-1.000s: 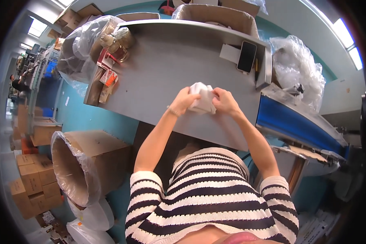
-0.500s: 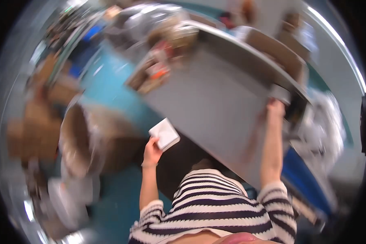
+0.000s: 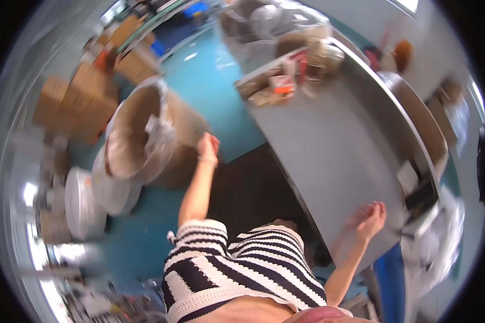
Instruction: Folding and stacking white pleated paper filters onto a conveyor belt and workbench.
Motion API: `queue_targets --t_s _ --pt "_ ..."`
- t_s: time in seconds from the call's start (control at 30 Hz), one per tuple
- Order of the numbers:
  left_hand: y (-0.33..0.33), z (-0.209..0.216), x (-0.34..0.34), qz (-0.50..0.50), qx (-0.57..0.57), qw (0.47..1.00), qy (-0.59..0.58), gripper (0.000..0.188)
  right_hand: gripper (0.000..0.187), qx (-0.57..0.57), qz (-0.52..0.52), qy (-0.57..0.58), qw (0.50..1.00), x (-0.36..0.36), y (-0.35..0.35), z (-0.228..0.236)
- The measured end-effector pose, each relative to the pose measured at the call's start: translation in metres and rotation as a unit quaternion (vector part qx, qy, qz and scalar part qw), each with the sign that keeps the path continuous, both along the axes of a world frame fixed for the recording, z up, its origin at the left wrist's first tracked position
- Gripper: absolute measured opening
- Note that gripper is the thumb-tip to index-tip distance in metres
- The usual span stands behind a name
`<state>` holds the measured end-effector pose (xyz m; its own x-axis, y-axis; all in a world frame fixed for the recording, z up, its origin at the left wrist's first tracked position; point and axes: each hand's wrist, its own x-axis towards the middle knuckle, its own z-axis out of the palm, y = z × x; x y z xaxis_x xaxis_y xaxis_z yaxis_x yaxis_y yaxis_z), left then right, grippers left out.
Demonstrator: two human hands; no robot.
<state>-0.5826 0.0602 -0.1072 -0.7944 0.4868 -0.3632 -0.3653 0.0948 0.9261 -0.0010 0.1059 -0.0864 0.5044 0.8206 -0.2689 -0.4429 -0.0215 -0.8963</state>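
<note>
plastic-lined carton (image 3: 187, 125) lies just left of the left hand (image 3: 208, 148), well apart from the right hand (image 3: 372, 219); a blurred white shape (image 3: 155, 128), perhaps a packet, shows in its mouth. left fingers curl loosely, seemingly empty; the right hand, half spread over the table (image 3: 328, 145), holds nothing.

From the view's middle, the worktable (image 3: 328, 145) is stretching between one and four o'clock. Small packages (image 3: 283, 84) are lying at its one o'clock end; a phone (image 3: 421, 197) is lying toward three. Beyond its back edge, a carton (image 3: 430, 126) is standing at two. An open box (image 3: 186, 124) is standing toward nine, with stacked boxes (image 3: 83, 96) at ten and tubs (image 3: 85, 204) at eight. The left hand (image 3: 208, 148) is hovering near the open box's three o'clock side.
</note>
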Motion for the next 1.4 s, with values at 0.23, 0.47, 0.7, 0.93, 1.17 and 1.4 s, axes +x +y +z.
queue_targets --t_s 0.23,0.47,0.7,0.93,1.17,1.4 --pt "0.053 0.084 0.389 -0.511 0.208 0.82 0.149 0.018 0.013 -0.057 -0.025 -0.181 0.982 -0.057 -0.161 0.037" --pt "-0.166 0.166 0.589 -0.863 0.439 0.208 0.137 0.015 0.013 -0.069 -0.39 -0.278 0.875 -0.065 -0.363 0.09" --pt "-0.438 0.169 0.604 -0.817 0.54 -0.199 0.045 0.032 0.019 -0.288 -0.663 -0.301 0.622 -0.134 -0.582 0.137" --pt "-0.628 0.151 0.609 -0.799 0.488 -0.198 0.29 0.064 0.015 -0.503 -0.723 -0.347 0.321 -0.147 -0.822 0.122" --pt "-0.712 0.167 0.607 -0.72 0.353 -0.313 0.508 0.088 0.021 -0.493 -0.671 -0.263 0.488 -0.12 -0.876 0.117" --pt "-0.75 0.187 0.597 -0.726 0.229 -0.37 0.533 0.122 0.019 -0.422 -0.686 -0.219 0.551 -0.124 -0.886 0.115"
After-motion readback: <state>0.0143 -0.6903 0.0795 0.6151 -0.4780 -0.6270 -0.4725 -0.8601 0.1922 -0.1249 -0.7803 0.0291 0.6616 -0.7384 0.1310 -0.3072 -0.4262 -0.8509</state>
